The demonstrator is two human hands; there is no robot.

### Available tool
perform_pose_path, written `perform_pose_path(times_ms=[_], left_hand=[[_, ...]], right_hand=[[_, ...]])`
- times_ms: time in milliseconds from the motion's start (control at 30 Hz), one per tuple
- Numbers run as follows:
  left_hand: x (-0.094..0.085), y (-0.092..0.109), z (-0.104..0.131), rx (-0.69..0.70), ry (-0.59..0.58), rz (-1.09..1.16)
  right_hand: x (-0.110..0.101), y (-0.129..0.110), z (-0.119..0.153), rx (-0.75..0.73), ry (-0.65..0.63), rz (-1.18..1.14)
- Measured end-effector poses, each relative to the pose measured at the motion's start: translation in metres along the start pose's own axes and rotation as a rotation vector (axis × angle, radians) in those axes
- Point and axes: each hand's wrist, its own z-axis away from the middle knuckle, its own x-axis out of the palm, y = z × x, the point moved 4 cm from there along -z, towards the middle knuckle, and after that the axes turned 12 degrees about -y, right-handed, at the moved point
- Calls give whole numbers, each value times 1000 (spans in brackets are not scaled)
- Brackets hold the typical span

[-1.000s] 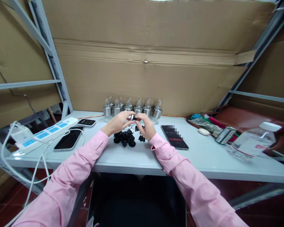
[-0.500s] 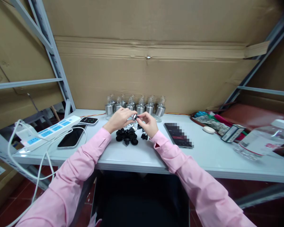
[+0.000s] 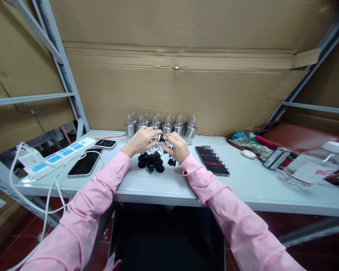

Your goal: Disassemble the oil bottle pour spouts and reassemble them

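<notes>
The left hand (image 3: 139, 141) and right hand (image 3: 176, 146) drew closer around the small black-and-silver part (image 3: 160, 138), fingertips closing on it (toward twelve o'clock, nearer the bottles (image 3: 161, 126)); the head camera tilted slightly.

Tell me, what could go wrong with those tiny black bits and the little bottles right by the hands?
The left hand and right hand pinch a tiny part together above the table; it might slip and get lost among the black caps. The small bottles stand close behind the hands, so a bump could tip them. A sleeve might also sweep loose caps off the table's edge.
</notes>
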Motion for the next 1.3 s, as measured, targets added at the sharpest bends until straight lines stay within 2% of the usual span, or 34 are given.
perform_pose_path(times_ms=[200,433,567,733,800,933,1033,1167,1300], left_hand=[[-2,1,0,-37,-32,23],[2,-1,1,-63,-30,118],[6,-5,1,-148,-38,326],[10,-7,5,-293,-213,792],[9,-6,6,-266,-268,915],[9,-7,6,-200,-300,1050],[14,-14,7,-238,-251,1059],[25,-30,10,-359,-116,1009],[37,-49,15,-413,-34,705]], right_hand=[[-1,-2,2,-157,-17,206],[-4,-5,3,-207,4,247],[-2,-2,4,-184,-15,219],[0,-6,5,-219,-26,225],[-1,-10,5,-251,-13,236],[-4,-11,7,-278,34,223],[-10,-5,10,-220,110,177],[-18,3,13,-106,198,96],[-21,6,16,-7,252,52]])
